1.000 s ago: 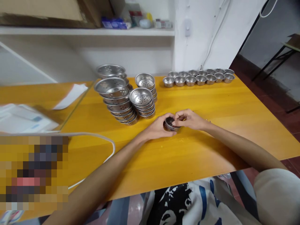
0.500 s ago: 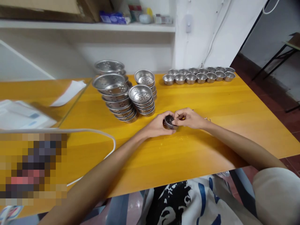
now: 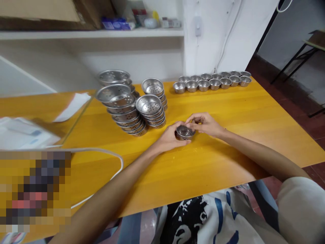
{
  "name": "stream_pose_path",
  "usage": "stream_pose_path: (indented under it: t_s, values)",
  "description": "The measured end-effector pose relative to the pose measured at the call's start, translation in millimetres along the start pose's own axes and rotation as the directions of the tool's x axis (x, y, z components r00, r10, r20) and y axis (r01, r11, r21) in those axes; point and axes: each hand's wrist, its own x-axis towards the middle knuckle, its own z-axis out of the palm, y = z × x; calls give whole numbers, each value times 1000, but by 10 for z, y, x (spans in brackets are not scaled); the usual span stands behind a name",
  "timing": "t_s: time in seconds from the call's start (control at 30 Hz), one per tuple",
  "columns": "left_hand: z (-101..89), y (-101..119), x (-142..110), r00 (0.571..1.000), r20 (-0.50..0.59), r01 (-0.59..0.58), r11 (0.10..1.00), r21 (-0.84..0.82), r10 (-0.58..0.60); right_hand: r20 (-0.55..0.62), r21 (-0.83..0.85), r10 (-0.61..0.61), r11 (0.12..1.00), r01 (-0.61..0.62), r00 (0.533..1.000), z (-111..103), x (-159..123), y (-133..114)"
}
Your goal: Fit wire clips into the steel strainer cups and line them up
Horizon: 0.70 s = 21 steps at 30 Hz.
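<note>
A small metal cup with holes in its wall [image 3: 185, 133] stands upright on the yellow table, in front of me. My left hand [image 3: 171, 137] is wrapped around its left side, thumb at the near side and fingers behind. Over the cup's far right rim is my right hand [image 3: 204, 124], its thumb and fingers bent together in a pinch. Whatever those fingertips hold, if anything, is too small to tell. The nearest stack of perforated metal bowls [image 3: 149, 105] rises left of the cup, apart from both hands.
Larger perforated bowls stand in tall stacks [image 3: 115, 96] farther left. Two rows of small perforated cups [image 3: 203, 85] line the back right. A white cable [image 3: 119, 157], a paper sheet [image 3: 72, 107] and a white packet [image 3: 22, 134] lie at left. A shelf [image 3: 152, 33] hangs behind.
My right hand has lifted slightly, its fingertips moving from inside the cup up to the rim. The cup sits more level in my left hand. The whole view has shifted a little.
</note>
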Motion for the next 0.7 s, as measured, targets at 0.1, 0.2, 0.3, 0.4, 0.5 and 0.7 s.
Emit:
stream_pose_path:
  t_s: [0.1,0.2,0.3,0.4,0.5,0.7]
  values:
    - [22,-49,11,994,-70,-78,997,4,78,-151,-66,12,998,-23,989,-71,34,37]
    - [34,-79,19,984,-106,-148,988,-55,142,-95,-77,230,968,-237,969,-102,39,73]
    - [51,-84,14,985,-130,-129,982,-135,111,-66,-2,371,928,-372,926,-104,31,81]
    - [73,-90,7,984,-147,-128,979,-161,105,35,92,417,904,-418,908,-151,45,28]
    - [99,-134,11,973,-199,-148,980,-129,121,80,124,387,910,-395,918,-395,100,-67]
    - [120,-273,27,967,-202,-157,988,-2,154,-712,137,220,975,-175,667,-1591,113,30]
